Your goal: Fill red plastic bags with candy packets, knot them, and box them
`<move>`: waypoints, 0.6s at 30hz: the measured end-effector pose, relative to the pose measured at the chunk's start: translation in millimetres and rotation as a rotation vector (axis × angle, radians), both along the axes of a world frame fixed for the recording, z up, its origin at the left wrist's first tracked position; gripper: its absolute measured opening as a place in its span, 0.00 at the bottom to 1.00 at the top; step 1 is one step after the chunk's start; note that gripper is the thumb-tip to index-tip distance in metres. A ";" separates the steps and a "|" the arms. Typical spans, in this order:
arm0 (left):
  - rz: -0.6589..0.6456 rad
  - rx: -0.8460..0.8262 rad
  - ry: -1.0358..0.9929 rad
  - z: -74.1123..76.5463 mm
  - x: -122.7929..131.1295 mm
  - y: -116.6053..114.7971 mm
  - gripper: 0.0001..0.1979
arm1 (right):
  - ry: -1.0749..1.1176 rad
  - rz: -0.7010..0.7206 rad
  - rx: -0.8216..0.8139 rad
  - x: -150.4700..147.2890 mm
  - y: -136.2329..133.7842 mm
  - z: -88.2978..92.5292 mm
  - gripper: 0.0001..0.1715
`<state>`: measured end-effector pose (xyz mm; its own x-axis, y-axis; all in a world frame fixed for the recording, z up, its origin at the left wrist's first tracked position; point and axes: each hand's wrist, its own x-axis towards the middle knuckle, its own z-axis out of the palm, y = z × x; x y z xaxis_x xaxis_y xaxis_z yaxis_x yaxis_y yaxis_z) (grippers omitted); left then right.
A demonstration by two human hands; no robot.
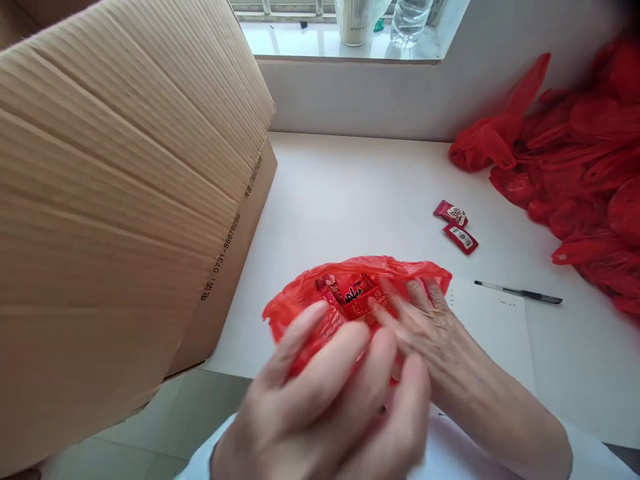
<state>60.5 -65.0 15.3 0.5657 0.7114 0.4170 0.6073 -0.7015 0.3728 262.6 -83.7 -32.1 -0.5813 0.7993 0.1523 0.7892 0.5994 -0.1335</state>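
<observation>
Nearest, the left hand (pixel 330 393) and right hand (pixel 440 340) have their fingers (pixel 395 303) closed on a red bag (pixel 300 300) of candies near the tabletop (pixel 360 193) front edge. Cardboard box (pixel 125 200) crowds left; beyond lies open room, two candies (pixel 456 225), pen (pixel 520 292).

White table (pixel 350 193), cardboard box (pixel 125 200), red bags (pixel 575 160), two candies (pixel 456 227), pen (pixel 520 292), paper (pixel 493 327)

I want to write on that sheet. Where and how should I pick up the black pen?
Probably best with the right hand: the black pen lies flat, apart from other things, right of it. Come from above and pinch mid-barrel across its width.
</observation>
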 end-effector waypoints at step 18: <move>0.228 -0.030 0.491 -57.3 -34.9 13.7 0.18 | -0.042 0.011 -0.089 10.9 16.9 -4.7 0.11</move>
<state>25.7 -51.3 -42.0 0.5192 0.8463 0.1197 0.8505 -0.5253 0.0249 273.5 -66.9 -36.8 -0.5941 0.8024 0.0561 0.7889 0.5949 -0.1539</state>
